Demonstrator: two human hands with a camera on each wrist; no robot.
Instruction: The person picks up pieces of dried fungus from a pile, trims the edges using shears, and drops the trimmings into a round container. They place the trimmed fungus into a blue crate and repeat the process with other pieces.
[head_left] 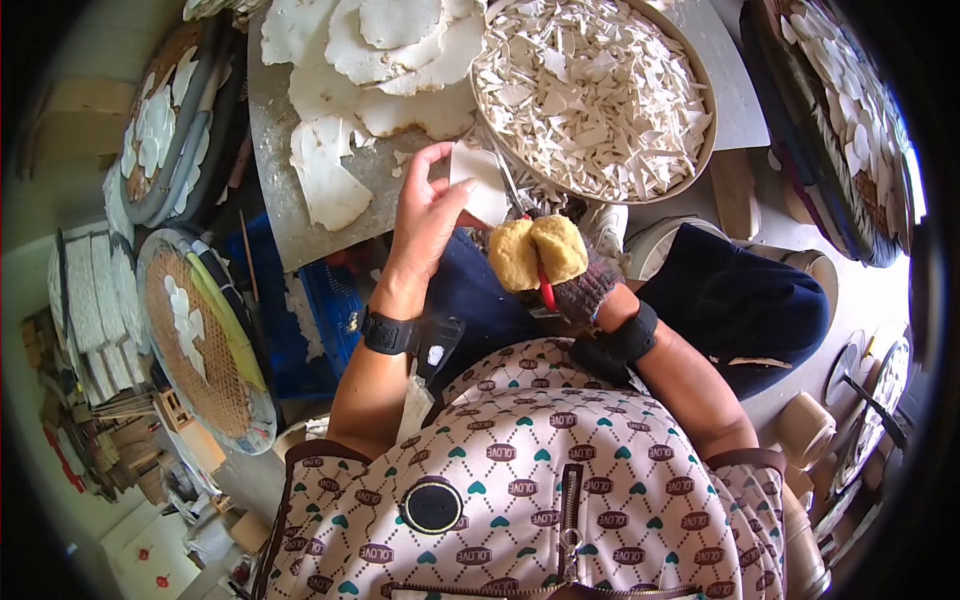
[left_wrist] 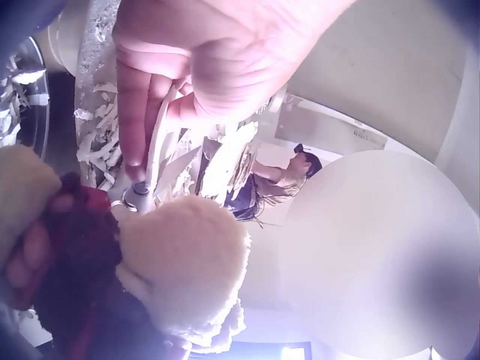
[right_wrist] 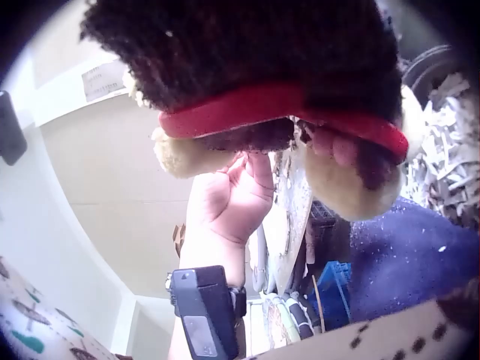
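Observation:
In the head view the left hand (head_left: 425,225) pinches a thin white piece (head_left: 481,188) between thumb and fingers. The right hand (head_left: 585,288), in a dark knitted glove, grips red-handled scissors (head_left: 546,290) with yellow padding (head_left: 513,256) around the handles. The scissor blades (head_left: 508,182) lie against the right part of the piece; whether they are cutting cannot be told. In the left wrist view the left hand (left_wrist: 217,56) holds the piece (left_wrist: 159,146) edge-on above the padding (left_wrist: 184,262). The right wrist view shows the gloved hand (right_wrist: 247,56) curled around the red handles (right_wrist: 232,109).
A round tray (head_left: 713,125) full of white fragments stands at the back, beside large white flat pieces (head_left: 330,180) on a grey board (head_left: 275,190). A blue crate (head_left: 335,300) is at the left. Round woven trays (head_left: 215,385) with white pieces stand on both sides.

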